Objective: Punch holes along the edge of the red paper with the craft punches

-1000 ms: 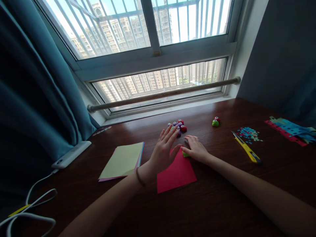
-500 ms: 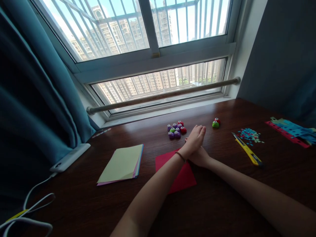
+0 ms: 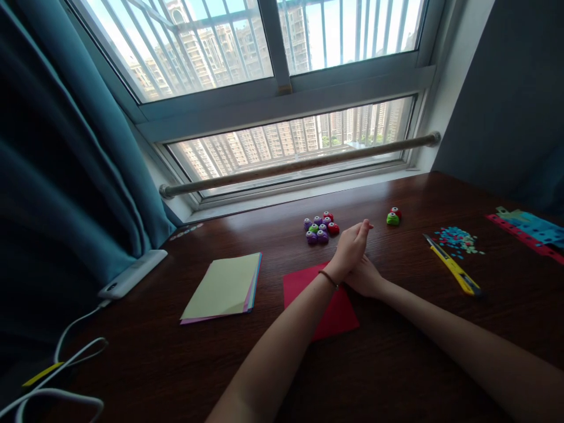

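Observation:
My left hand lies flat on top of my right hand, fingers stretched and held together, pointing toward the window. Both rest at the far right corner of a red paper sheet on the dark wooden table. My left hand covers my right hand's fingers, so whatever is under them is hidden. A thin band circles my left wrist. A cluster of small purple, red and green craft punches sits just beyond the hands.
A stack of coloured paper lies left of the red sheet. To the right are a green and red punch pair, a yellow utility knife, paper confetti and punched strips. A white device with cables sits far left.
My left hand swung right from beside the punch cluster and came down on top of my right hand. The small green punch under my right hand is no longer visible.

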A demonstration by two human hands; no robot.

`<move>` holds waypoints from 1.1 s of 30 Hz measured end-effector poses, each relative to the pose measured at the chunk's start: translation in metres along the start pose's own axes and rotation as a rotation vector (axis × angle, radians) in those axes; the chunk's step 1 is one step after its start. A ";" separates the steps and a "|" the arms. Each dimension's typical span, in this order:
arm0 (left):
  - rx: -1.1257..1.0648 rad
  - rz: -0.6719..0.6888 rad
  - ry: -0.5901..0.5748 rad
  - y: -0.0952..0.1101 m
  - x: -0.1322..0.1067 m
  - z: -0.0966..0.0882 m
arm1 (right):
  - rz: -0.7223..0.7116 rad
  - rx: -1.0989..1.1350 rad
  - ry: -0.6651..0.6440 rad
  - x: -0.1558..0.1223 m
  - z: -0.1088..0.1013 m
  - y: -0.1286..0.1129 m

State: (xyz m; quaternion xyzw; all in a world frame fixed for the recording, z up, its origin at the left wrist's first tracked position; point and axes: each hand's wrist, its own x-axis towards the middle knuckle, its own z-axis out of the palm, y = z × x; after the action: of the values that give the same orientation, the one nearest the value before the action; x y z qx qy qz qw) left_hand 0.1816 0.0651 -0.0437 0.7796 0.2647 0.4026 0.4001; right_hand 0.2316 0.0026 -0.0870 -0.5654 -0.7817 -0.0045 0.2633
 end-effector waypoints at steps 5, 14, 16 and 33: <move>-0.035 -0.006 0.004 0.003 0.000 -0.003 | 0.001 -0.024 0.007 0.000 0.001 0.000; -0.065 -0.002 0.023 0.009 -0.003 -0.006 | 0.014 -0.037 -0.017 0.001 -0.002 -0.002; -0.069 0.000 0.029 0.011 -0.003 -0.007 | 0.014 -0.040 -0.027 0.001 -0.002 -0.002; -0.065 -0.020 0.027 0.009 -0.004 -0.008 | 0.048 0.052 0.025 0.000 0.002 -0.001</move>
State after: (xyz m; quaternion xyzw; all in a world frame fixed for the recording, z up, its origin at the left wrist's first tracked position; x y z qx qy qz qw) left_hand 0.1733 0.0608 -0.0345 0.7580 0.2646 0.4174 0.4256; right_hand 0.2301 0.0026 -0.0882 -0.5768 -0.7644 0.0147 0.2878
